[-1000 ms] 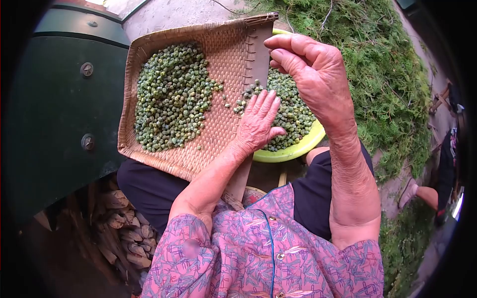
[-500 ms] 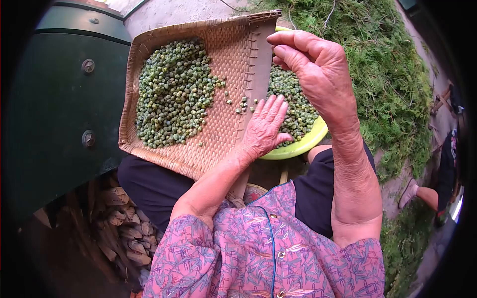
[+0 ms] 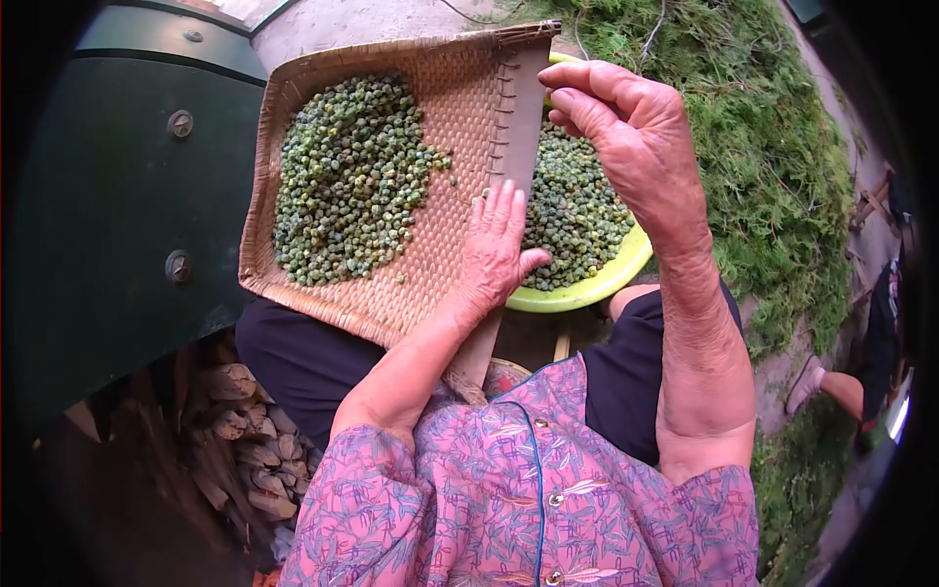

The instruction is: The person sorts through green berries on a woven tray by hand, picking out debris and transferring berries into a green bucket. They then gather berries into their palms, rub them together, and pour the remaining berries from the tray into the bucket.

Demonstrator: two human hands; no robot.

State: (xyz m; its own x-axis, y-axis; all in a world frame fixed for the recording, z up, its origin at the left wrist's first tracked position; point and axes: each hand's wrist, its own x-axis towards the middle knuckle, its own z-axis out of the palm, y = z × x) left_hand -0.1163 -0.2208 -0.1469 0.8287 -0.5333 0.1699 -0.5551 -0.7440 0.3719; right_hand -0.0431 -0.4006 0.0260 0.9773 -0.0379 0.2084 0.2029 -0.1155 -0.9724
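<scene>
A woven wicker scoop basket (image 3: 458,108) rests across my lap, with a heap of small green berries or seed cones (image 3: 347,186) toward its left side. My left hand (image 3: 492,249) lies open and palm down on the flat strip (image 3: 523,132) along the basket's right edge. Its fingers are stretched out. My right hand (image 3: 636,142) is raised over the yellow-green basin (image 3: 621,264), beside the strip's upper end. Thumb and forefinger are bent close together, the other fingers curled; whatever they hold, if anything, is hidden. More green berries (image 3: 577,210) fill the basin.
Cut green conifer branches (image 3: 763,176) cover the ground at right. A dark green riveted panel (image 3: 127,205) stands at left, above stacked split firewood (image 3: 259,445). At the far right, part of another person's leg (image 3: 839,391) shows.
My left hand has drawn back to the left from the basin's edge onto the strip. The few loose berries near the strip are no longer seen there. My right hand has barely moved.
</scene>
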